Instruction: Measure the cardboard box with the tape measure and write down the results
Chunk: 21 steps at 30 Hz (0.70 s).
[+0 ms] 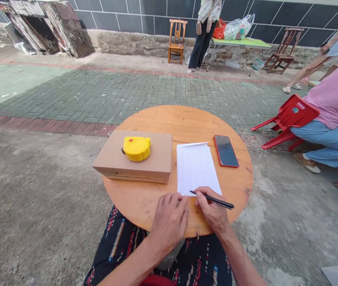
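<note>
My right hand [212,208] is closed around a black pen [221,201], its tip at the lower part of a white sheet of paper [197,169]. Faint rows of writing cover the sheet, and its top edge is folded or lifted. At the paper's lower left corner, my left hand [171,216] rests on the table with its fingers loosely bent and nothing in them. To the left, a yellow tape measure [137,149] lies on top of a closed brown cardboard box [157,167]. A red-edged phone [226,151] lies right of the paper, dark screen up.
Everything stands on a round wooden table [174,119] before my lap. On the right, a person in pink [337,93] sits on a red plastic chair [295,115]. Farther back are a wooden chair [176,41], standing people and a green folding table [258,42] with bags.
</note>
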Each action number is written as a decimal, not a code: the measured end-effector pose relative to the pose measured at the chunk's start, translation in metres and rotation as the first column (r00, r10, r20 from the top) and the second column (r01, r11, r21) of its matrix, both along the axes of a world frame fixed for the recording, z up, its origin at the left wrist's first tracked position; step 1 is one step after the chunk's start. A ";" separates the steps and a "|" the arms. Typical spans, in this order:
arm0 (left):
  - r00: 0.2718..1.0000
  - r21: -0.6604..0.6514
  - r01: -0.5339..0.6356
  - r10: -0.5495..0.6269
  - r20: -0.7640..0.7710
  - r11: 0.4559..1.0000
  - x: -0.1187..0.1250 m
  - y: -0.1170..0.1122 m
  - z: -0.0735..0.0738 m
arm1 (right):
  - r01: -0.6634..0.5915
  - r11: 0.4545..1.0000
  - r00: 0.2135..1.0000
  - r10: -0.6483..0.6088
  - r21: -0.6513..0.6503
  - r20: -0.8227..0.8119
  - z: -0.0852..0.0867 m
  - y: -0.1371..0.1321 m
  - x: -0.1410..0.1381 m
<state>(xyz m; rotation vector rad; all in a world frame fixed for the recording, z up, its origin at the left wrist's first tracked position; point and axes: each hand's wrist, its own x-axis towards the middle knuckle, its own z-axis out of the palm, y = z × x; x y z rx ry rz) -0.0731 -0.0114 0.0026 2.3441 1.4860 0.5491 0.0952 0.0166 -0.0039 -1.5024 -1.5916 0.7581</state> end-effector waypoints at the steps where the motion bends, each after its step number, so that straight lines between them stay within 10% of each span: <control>1: 1.000 -0.002 0.001 -0.001 0.002 1.000 0.000 0.000 0.000 | -0.001 1.000 1.000 0.001 0.001 0.007 -0.001 0.000 0.000; 21: 1.000 0.005 -0.019 0.019 0.024 1.000 0.000 0.000 0.000 | -0.043 0.996 0.996 0.037 0.077 0.079 0.004 0.002 -0.005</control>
